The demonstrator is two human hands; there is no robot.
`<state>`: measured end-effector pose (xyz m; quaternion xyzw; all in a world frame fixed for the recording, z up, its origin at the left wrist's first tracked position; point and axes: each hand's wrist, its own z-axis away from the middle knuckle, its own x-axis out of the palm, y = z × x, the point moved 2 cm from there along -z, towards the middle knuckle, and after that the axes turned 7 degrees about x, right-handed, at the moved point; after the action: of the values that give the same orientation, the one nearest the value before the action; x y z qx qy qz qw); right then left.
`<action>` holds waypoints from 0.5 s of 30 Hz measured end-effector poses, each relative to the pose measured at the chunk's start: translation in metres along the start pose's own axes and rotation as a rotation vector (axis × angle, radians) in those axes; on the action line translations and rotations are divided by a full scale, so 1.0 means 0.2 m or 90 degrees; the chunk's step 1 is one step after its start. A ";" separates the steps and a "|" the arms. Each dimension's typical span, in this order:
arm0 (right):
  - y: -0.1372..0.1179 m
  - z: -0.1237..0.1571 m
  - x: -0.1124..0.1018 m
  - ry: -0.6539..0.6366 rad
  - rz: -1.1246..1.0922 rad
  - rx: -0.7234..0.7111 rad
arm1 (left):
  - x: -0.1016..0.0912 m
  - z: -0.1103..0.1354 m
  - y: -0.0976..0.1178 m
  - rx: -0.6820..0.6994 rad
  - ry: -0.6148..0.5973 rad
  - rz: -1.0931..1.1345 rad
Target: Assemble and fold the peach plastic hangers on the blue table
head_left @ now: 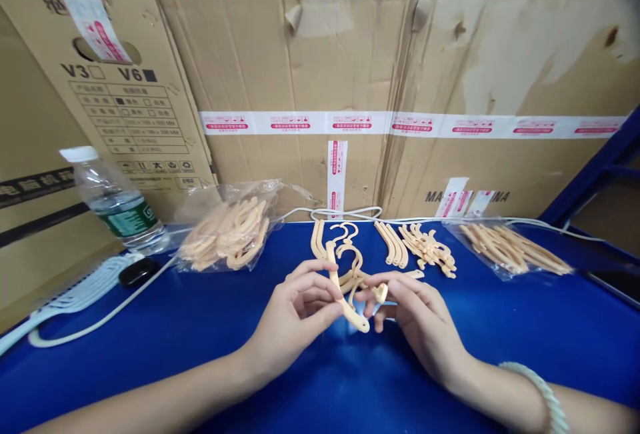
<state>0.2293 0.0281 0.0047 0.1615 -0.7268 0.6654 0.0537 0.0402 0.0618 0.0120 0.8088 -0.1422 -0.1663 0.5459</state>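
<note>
My left hand [300, 317] pinches a cream plastic hanger arm [356, 318], a slightly curved strip with a hole at its lower end. In my right hand [427, 321] is a small cream hanger hook [381, 293], its thick end facing me and the rest partly hidden by the fingers. The two pieces are close together but apart. Just behind the hands lie hangers [356, 257] with their hooks up, partly covered by my fingers. Beyond them are loose curved arms [319, 239], another row of arms [391, 245] and a pile of hooks [430, 251].
A clear bag of cream parts [225, 234] lies on the left of the blue table [200, 354], another bag [515, 247] on the right. At far left are a water bottle [120, 204], a black oval object [138, 273] and a light-blue slotted object [85, 287]. Cardboard [290, 61] stands behind.
</note>
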 end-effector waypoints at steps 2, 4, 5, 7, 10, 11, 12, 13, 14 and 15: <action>0.02 0.00 0.00 -0.003 0.007 0.021 | 0.00 0.00 -0.03 -0.009 0.007 0.030; 0.03 0.00 0.00 0.011 0.032 0.019 | 0.01 0.01 -0.04 -0.001 0.007 0.048; 0.03 0.00 0.00 0.019 0.046 0.015 | 0.01 0.01 -0.04 0.005 0.010 0.056; 0.03 -0.01 0.00 0.032 0.063 0.012 | 0.02 0.01 -0.04 0.011 0.021 0.070; 0.04 -0.02 -0.01 0.045 0.056 0.009 | 0.02 0.02 -0.04 0.009 0.025 0.102; 0.04 -0.03 -0.01 0.048 0.052 0.008 | 0.02 0.01 -0.04 0.002 0.015 0.116; 0.05 -0.03 -0.01 0.050 0.048 0.010 | 0.02 0.01 -0.05 -0.007 0.005 0.131; 0.05 -0.03 -0.02 0.051 0.045 0.015 | 0.02 0.01 -0.06 -0.014 -0.001 0.145; 0.05 -0.03 -0.02 0.050 0.042 0.025 | 0.01 0.01 -0.06 -0.021 -0.002 0.157; 0.06 -0.03 -0.02 0.049 0.039 0.037 | 0.01 0.00 -0.07 -0.027 -0.001 0.161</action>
<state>0.2293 0.0358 -0.0071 0.1150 -0.7090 0.6934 0.0569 0.0424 0.0654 -0.0012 0.7727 -0.2401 -0.0992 0.5792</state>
